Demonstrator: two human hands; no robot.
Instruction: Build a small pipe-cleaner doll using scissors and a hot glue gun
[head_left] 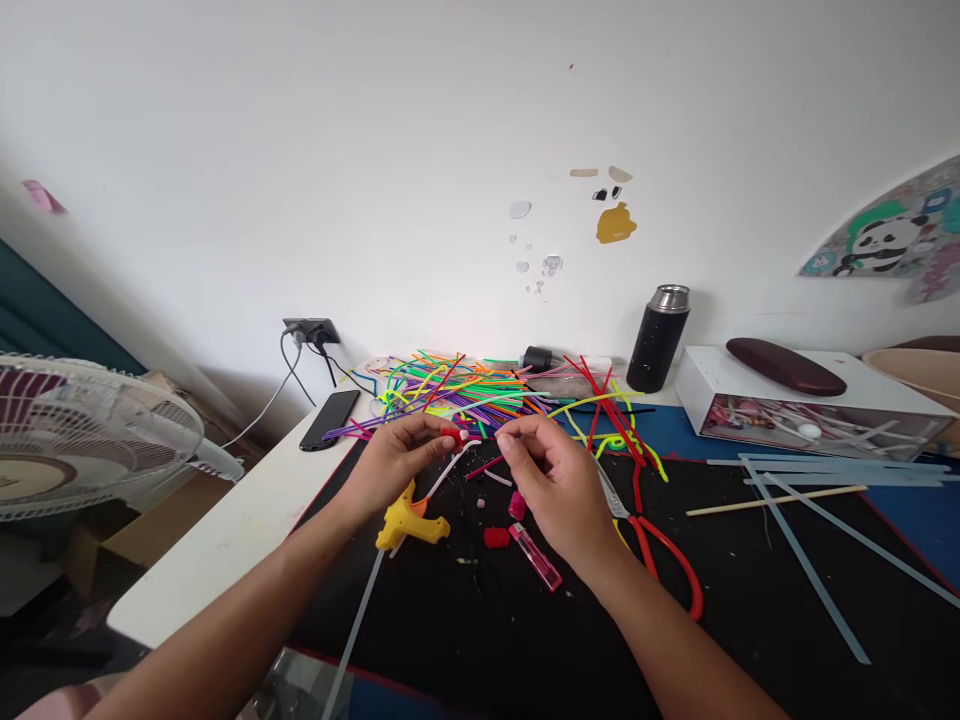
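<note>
My left hand (394, 462) pinches a small red piece (452, 436) joined to a thin white straw (450, 468) that curves down toward me. My right hand (555, 478) hovers just to the right, fingers pinched close to the same piece; what it holds is too small to name. Both hands are above a black mat (750, 590). Below them lie a yellow glue gun (409, 520), a red chunk (496, 538) and a pink lighter (535, 556).
A heap of coloured straws (457, 390) lies behind the hands. Red-handled scissors (660, 550) sit right of my right hand. A black phone (330, 418), black flask (658, 338), white box (810, 405), clear glue sticks (810, 560) and a fan (82, 435) at left surround the mat.
</note>
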